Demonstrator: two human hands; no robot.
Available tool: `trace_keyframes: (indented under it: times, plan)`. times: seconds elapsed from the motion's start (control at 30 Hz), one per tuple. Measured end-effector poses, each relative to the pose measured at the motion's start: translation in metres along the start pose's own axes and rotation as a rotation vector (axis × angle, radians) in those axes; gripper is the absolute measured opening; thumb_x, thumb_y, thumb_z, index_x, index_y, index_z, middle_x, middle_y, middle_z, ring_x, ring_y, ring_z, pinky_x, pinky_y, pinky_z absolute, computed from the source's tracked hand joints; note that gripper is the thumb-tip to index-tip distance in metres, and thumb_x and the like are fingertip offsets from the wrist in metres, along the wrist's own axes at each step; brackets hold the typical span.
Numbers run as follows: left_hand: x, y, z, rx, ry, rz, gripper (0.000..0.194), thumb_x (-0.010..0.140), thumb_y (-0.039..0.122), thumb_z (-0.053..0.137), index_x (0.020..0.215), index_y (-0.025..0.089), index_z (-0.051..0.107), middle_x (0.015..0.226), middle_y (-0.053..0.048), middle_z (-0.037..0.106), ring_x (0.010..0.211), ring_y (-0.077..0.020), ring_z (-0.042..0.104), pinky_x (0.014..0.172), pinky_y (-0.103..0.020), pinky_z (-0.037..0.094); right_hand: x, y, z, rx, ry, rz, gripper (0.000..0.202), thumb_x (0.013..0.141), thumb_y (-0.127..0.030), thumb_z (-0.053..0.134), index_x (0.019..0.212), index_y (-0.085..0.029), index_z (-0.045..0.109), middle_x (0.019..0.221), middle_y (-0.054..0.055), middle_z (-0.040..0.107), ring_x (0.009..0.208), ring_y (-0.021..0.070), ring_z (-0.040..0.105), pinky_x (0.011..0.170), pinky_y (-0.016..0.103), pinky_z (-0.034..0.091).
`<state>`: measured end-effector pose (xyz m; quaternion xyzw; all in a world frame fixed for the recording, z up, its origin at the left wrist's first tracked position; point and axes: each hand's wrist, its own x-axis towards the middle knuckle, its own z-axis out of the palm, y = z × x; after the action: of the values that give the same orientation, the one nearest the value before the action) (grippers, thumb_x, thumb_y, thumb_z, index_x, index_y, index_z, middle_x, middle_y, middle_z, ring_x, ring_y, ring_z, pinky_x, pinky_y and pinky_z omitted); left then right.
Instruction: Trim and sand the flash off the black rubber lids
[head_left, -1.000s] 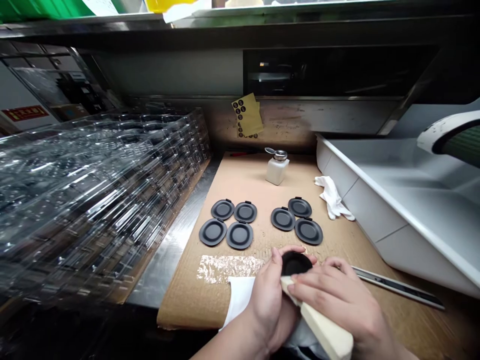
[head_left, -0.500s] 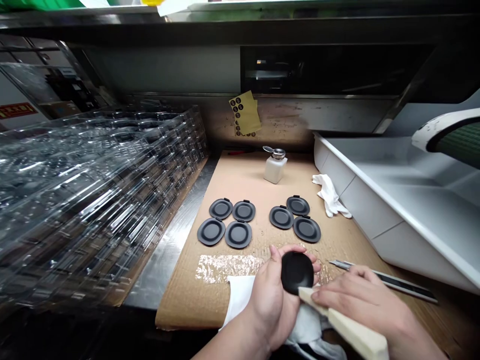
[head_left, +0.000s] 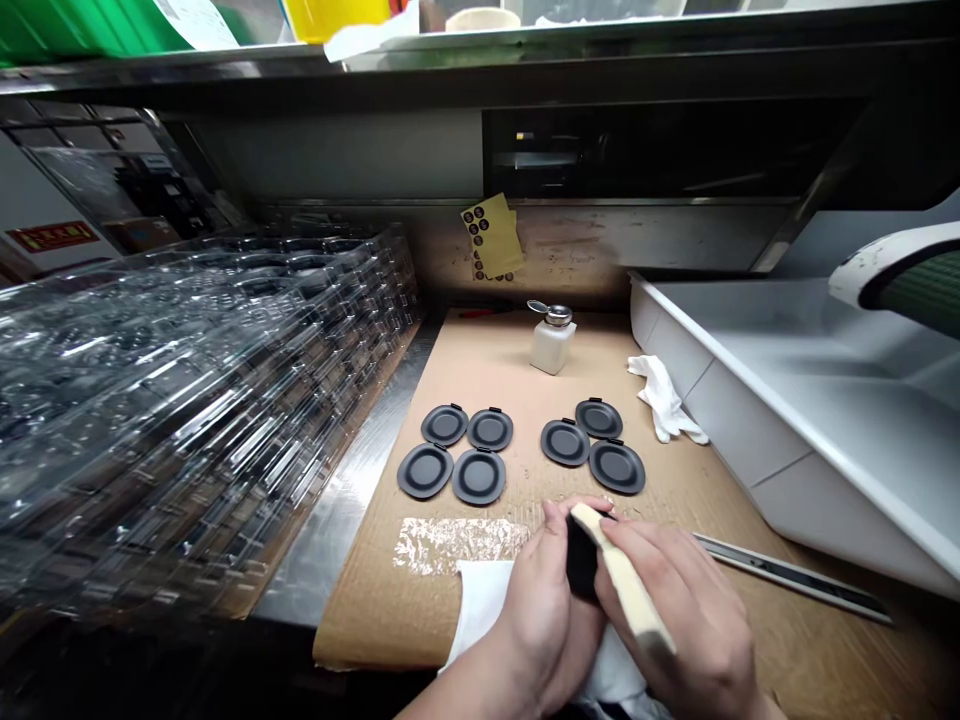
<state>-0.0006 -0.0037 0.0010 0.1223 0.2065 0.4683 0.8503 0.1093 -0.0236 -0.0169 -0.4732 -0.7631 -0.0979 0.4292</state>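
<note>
My left hand (head_left: 529,610) is closed around a small black rounded lid (head_left: 580,560), palm up. A cream-coloured strip of sponge or felt (head_left: 630,580) is gripped in my right hand (head_left: 690,610). Its far tip lies over the upper part of the lid, and the strip and fingers hide much of that surface. Beyond my hands, several similar black lids with small tabs (head_left: 478,476) form a left group on the cardboard (head_left: 420,620), and three more (head_left: 616,466) lie to the right. Below my left wrist is a white cloth (head_left: 476,605).
A utility knife (head_left: 795,575) rests right of my hands. Behind the lids stands a white pump bottle (head_left: 553,345). A white glove (head_left: 664,400) lies beside a large white bin (head_left: 795,450). Clear plastic trays (head_left: 225,400) are stacked at left, under a metal shelf (head_left: 450,75).
My right hand has moved left and inward, and the strip's tip has gone from the lid's lower edge to its upper part. The view has tilted slightly upward.
</note>
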Motion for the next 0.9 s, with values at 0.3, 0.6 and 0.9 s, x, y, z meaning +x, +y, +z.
trace_keyframes:
  times: [0.3,0.6,0.9]
  plan:
    - [0.000,0.000,-0.003,-0.041,-0.038,-0.029,0.045,0.085,0.048,0.030,0.095,0.013,0.058,0.092,-0.010,0.061,0.093,-0.0220,0.055,0.083,-0.036,0.038,0.005,0.003,-0.025,0.143,-0.023,0.212,0.023,0.076,-0.018,0.055,0.099,-0.021,0.056,0.090,0.001,0.064,0.079,0.0133,0.061,0.071,0.024,0.047]
    - [-0.001,0.002,-0.004,0.014,-0.060,-0.031,0.051,0.083,0.054,0.024,0.089,0.014,0.056,0.088,-0.011,0.062,0.089,-0.0218,0.056,0.087,-0.038,0.035,0.010,0.011,-0.030,0.164,-0.328,-0.113,0.024,0.082,-0.020,0.048,0.104,-0.022,0.054,0.090,0.002,0.064,0.083,0.0122,0.058,0.070,0.028,0.037]
    - [0.001,0.000,-0.003,-0.024,-0.034,-0.042,0.045,0.084,0.052,0.028,0.088,0.016,0.056,0.085,-0.006,0.061,0.082,-0.0175,0.056,0.084,-0.035,0.037,0.013,0.014,-0.029,0.136,-0.251,-0.052,0.023,0.082,-0.021,0.046,0.104,-0.021,0.054,0.092,0.002,0.063,0.081,0.0119,0.056,0.069,0.029,0.034]
